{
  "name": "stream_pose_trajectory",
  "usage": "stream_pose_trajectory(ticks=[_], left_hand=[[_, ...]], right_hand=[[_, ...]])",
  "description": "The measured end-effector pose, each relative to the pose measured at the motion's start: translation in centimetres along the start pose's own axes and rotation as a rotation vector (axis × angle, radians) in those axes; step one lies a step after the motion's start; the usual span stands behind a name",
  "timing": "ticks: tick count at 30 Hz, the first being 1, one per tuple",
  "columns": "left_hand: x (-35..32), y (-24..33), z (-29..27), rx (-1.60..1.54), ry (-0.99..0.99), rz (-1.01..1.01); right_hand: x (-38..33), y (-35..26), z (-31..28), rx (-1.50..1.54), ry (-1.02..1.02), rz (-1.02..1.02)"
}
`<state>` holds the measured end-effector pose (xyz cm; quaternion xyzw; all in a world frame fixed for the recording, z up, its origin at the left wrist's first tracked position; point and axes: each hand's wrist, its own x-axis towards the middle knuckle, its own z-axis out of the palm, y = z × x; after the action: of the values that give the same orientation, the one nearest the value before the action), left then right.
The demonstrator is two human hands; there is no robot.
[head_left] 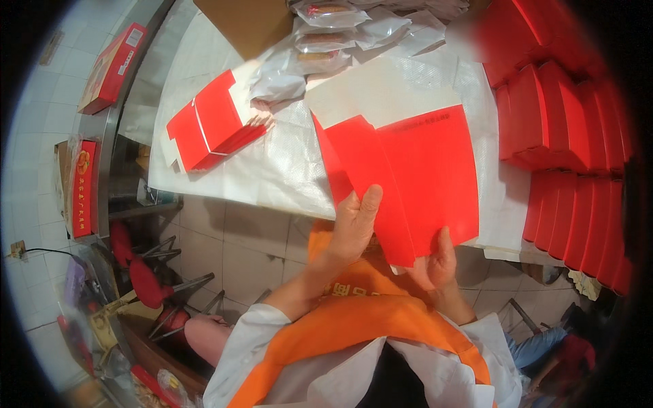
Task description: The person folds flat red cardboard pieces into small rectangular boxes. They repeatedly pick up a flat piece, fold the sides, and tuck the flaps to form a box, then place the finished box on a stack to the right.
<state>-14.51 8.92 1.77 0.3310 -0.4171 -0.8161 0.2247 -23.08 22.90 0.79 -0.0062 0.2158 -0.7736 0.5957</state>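
Carton (pixel 435 180) red, creased, dark print (pixel 415 123) by edge.

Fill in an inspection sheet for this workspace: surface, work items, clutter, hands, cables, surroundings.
Surface: table under a white sheet, creased in places.
Work items: red carton in hand; strapped red bundle lying to its left; red boxes stacked in rows on the right.
Clutter: clear-wrapped packets heaped toward the far side, beside brown cardboard.
Hands: left hand holds the carton's left edge; right hand holds its near edge.
Cables: one black cable at the left wall, away from the table.
Surroundings: tiled floor; red stools at lower left.
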Motion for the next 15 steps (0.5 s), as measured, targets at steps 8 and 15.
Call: stream_pose_trajectory(ticks=[8, 15], left_hand=[[-1.3, -0.7, 2.5, -0.185, -0.026, 0.098], [-1.7, 0.4, 1.7, 0.158, 0.101, 0.138]], right_hand=[[0.2, 1.0, 0.6, -1.019, 0.292, -0.126], [0.4, 1.1, 1.9, -0.877, 0.268, 0.237]])
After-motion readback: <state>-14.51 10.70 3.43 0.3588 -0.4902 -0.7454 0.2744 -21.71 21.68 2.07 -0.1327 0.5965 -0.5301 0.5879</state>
